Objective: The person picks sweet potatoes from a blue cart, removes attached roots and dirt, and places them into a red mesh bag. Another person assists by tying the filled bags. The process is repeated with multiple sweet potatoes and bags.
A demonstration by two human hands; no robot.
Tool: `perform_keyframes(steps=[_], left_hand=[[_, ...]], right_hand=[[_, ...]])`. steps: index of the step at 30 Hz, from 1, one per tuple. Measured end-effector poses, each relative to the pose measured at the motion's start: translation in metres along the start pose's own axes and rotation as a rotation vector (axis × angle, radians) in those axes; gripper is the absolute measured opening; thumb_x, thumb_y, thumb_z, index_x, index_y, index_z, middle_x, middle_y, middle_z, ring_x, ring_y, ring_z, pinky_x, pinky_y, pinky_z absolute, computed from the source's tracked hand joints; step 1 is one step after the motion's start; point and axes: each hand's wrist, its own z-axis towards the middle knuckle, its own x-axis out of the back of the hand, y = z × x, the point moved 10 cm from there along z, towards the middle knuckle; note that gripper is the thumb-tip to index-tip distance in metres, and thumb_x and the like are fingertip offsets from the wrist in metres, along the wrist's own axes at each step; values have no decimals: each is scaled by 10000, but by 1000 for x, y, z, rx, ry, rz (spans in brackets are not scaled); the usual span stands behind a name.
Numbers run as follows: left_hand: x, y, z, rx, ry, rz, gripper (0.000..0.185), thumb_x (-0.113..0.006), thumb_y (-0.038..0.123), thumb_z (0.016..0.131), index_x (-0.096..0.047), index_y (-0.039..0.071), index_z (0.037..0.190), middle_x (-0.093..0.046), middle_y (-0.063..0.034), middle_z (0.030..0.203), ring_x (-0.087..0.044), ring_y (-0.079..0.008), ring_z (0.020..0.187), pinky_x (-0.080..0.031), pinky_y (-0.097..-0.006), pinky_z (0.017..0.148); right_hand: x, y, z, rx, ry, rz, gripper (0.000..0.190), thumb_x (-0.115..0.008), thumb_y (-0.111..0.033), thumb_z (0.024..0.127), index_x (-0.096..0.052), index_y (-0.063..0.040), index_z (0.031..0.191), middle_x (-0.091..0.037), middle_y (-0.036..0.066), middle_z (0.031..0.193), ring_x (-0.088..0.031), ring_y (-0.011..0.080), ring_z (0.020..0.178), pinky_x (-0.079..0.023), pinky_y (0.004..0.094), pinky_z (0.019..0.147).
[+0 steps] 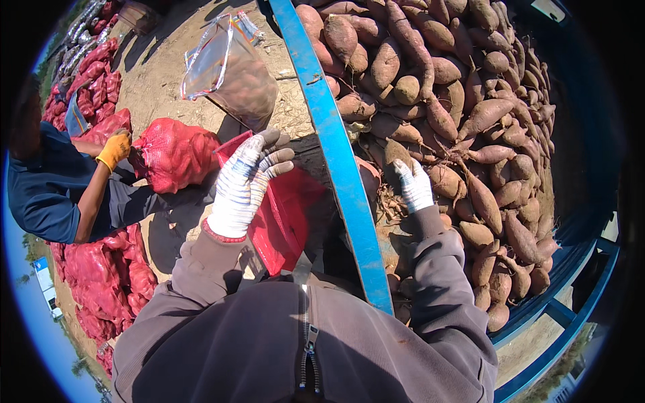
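Observation:
My left hand, in a striped white knit glove with soiled fingertips, is raised with the fingers apart and holds nothing. Just beyond and below it a red mesh sack hangs beside the blue metal rail. On the rail's other side my right hand, gloved alike, grips a sweet potato at the near edge of the heap. Many sweet potatoes of varied size, dusty with soil, fill the blue truck bed. Small roots lie beside the right hand. The underside of the held sweet potato is hidden.
The blue rail runs between my hands. A clear plastic bag of sweet potatoes stands on the ground. At left a co-worker in an orange glove holds a filled red mesh sack. Several more filled sacks lie around.

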Motion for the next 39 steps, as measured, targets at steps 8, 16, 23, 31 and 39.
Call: perform_keyframes(steps=[8,16,23,31,39], left_hand=[[-40,-30,-31,199,-109,-450,549,-490,451,943,-508,-2,1253,-552,-212,1241,-591,-335,1072,-515,-446,888],[-20,-94,-78,647,158,-790,432,-525,436,932,-548,91,1191,-632,-152,994,-633,-302,793,-509,-394,560],[-11,-49,-58,274,46,-351,509,-599,366,896,-471,97,1309,-572,-115,1207,-619,-245,1008,-547,-348,690],[-18,-18,-46,6,-170,18,687,-663,295,855,-330,71,1413,-462,-94,1318,-484,-201,1191,-504,-297,856],[-13,-55,-36,166,-71,-268,668,-659,185,872,-281,107,1418,-410,-82,1321,-491,-193,1142,-520,-278,803]], right_hand=[[-57,-199,-91,370,-97,-166,413,-448,-332,989,-587,9,1176,-634,137,1090,-598,202,952,-462,326,888],[-139,-112,83,681,-96,-1500,553,-605,-191,819,-414,-116,1332,-420,110,1385,-437,280,1238,-384,509,971],[-164,-106,91,585,-136,-1677,417,-409,-307,925,-443,-147,1308,-471,64,1320,-444,261,1220,-350,568,956],[-16,-43,21,74,-12,221,442,-749,-192,795,-518,-76,1153,-622,58,973,-625,189,793,-542,278,695],[17,-161,-58,192,146,872,826,-767,-483,718,-425,-56,1337,-499,148,1308,-474,327,1207,-402,479,1032]])
